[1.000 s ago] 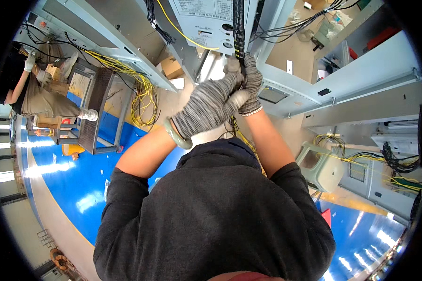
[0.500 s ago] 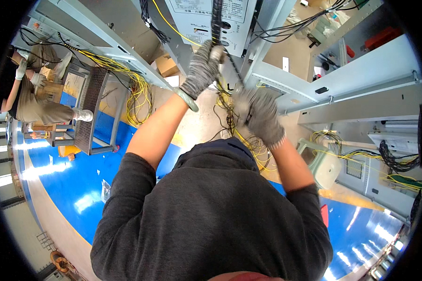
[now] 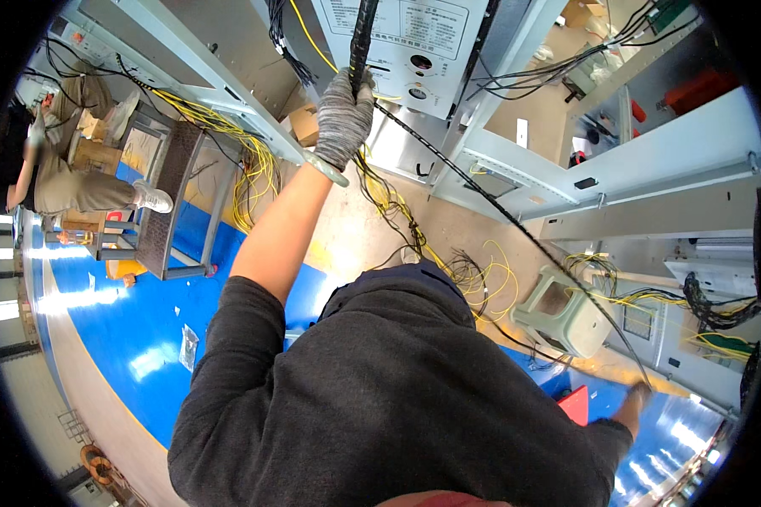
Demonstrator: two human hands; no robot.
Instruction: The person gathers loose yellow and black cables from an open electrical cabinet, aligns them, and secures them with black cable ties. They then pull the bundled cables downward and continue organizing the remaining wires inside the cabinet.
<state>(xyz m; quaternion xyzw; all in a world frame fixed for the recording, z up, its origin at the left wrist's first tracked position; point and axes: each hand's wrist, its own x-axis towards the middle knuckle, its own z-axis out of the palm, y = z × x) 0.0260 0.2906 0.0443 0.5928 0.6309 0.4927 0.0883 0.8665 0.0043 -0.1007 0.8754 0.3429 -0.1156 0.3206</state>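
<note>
My left hand, in a grey knitted glove, is closed around a thick black wrapped cable bundle in front of a pale grey panel. From beside that hand a long black strip with pale flecks, like spiral cable wrap, runs taut down to the right. My right hand is stretched far out to the lower right, closed at the far end of the strip. It is small and blurred, so its fingers do not show clearly. Yellow and black wires hang below my left hand.
A pale green plastic stool stands under the taut strip. Grey metal cabinet frames rise on both sides. At left, a person sits beside a metal step platform. Yellow wire coils hang nearby. A red object lies at lower right.
My right hand has swung from beside my left hand far out to the lower right, drawing the black strip out straight. My left hand has shifted slightly left and down, still gripping the bundle.
</note>
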